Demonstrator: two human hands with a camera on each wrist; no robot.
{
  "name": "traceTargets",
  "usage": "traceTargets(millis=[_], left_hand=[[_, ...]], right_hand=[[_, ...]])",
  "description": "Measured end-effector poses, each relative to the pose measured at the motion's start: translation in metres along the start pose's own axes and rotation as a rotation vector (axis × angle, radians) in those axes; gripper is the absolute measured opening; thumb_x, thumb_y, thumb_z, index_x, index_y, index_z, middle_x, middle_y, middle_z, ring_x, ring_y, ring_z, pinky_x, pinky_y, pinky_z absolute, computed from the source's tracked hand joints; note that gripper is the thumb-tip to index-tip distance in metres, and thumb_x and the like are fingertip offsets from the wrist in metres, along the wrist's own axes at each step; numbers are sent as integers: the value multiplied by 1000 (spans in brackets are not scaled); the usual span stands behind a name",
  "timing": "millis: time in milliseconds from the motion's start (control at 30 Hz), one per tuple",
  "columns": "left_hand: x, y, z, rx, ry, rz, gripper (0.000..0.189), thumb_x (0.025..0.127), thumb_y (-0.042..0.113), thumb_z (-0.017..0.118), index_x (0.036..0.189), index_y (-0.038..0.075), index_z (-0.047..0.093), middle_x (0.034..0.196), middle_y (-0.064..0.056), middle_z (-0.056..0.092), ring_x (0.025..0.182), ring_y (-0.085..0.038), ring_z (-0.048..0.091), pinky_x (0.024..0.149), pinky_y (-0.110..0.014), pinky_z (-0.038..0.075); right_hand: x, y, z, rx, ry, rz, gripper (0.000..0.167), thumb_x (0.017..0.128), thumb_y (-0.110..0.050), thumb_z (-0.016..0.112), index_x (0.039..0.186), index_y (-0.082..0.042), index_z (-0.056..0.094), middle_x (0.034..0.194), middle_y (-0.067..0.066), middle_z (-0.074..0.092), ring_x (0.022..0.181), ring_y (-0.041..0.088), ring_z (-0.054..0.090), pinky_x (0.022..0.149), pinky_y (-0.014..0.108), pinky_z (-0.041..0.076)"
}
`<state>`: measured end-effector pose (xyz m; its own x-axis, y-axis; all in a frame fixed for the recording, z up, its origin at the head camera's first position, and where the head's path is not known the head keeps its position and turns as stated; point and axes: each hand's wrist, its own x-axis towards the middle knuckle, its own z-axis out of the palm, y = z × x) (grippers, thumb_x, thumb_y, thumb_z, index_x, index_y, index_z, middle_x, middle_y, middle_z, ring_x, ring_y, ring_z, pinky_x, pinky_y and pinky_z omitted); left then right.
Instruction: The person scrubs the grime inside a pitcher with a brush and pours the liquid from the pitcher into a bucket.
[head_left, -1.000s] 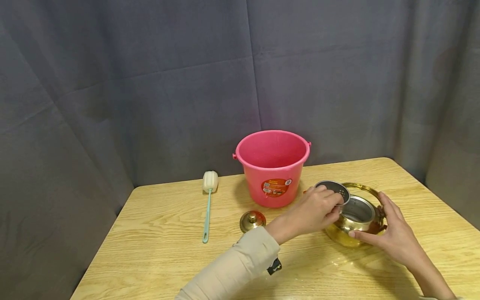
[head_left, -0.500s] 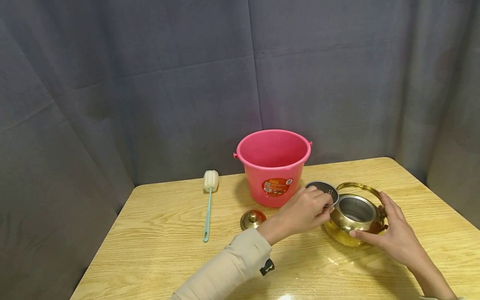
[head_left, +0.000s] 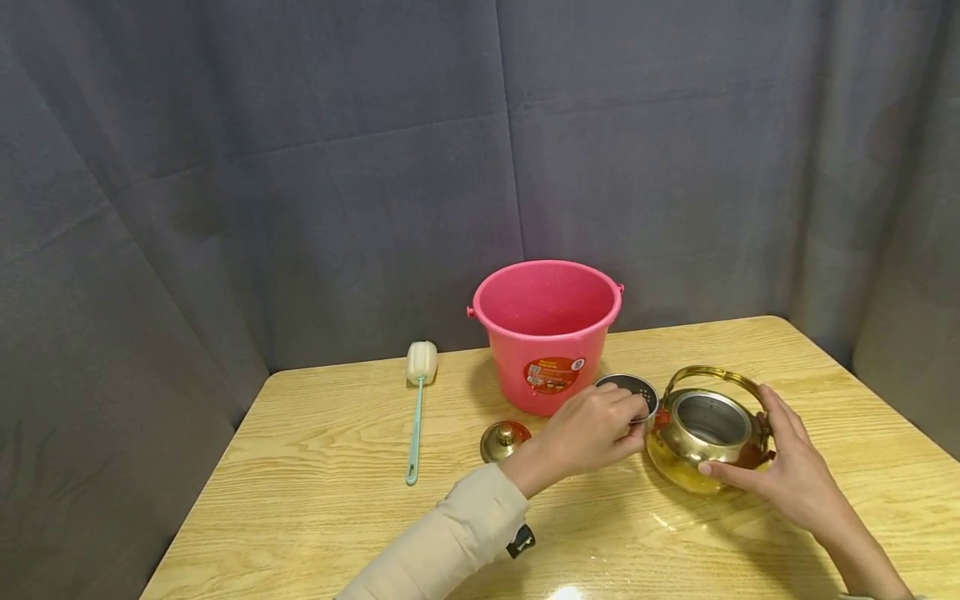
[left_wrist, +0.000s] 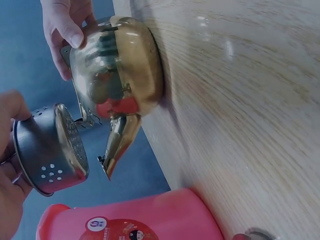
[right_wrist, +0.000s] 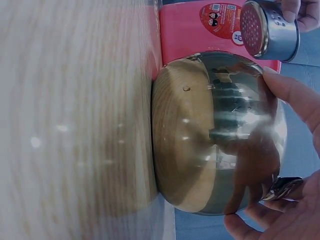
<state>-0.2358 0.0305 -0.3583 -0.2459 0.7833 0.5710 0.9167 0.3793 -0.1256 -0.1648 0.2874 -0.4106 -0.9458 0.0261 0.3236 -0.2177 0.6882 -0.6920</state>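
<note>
My left hand (head_left: 596,425) pinches the rim of a steel tea strainer (left_wrist: 50,150), a cup with small holes in its wall and base. In the left wrist view it hangs above table height, beside the spout (left_wrist: 122,140) of a brass teapot (head_left: 693,467). The teapot stands upright on the table without its lid, its steel-lined mouth (head_left: 712,419) uncovered and its arched handle (head_left: 716,371) raised. At the pot's right side my right hand (head_left: 795,471) holds it, thumb on the body and fingers at the handle's base. The brass lid (head_left: 504,437) lies left, partly behind the left wrist.
Behind the left hand stands a pink bucket (head_left: 551,358) with an orange label. A sponge brush (head_left: 422,364) with a pale green handle lies farther left on the wooden table (head_left: 315,500). Grey curtains (head_left: 375,167) surround the table's back and sides.
My left hand has carried the strainer left and slightly down, away from above the teapot's mouth to beside its spout. The right hand and the teapot have stayed in place.
</note>
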Motion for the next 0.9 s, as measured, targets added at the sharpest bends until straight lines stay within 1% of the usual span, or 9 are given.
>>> traceTargets(millis=[333,500,767,900], left_hand=[[-8,-6,-4,-9,-9,-21,6,84,9,64,82,13,61,76,6,59,73,-9,55,76,-19,42],[-11,-7,-3,-7,-15,-23,5,84,9,64,82,13,61,76,6,60,73,-9,55,76,-18,42],[-19,-9,0,-21,-22,-48,8,84,9,66,80,14,60,75,6,59,72,-9,54,73,-18,43],[-21,-9,1,-14,-37,-60,9,84,11,66,80,14,60,75,7,59,73,-9,55,75,-19,44]], right_hand=[[0,0,0,7,1,-3,124,70,-29,87,155,-8,0,154,32,5,130,62,15,92,77,18],[0,0,0,0,2,3,124,70,-30,87,156,-10,0,154,32,5,131,61,15,91,78,19],[0,0,1,-7,6,3,125,70,-31,87,156,-10,0,154,32,5,131,61,14,92,78,18],[-1,0,1,-10,7,3,124,70,-31,87,156,-10,0,155,30,4,131,61,14,92,78,18]])
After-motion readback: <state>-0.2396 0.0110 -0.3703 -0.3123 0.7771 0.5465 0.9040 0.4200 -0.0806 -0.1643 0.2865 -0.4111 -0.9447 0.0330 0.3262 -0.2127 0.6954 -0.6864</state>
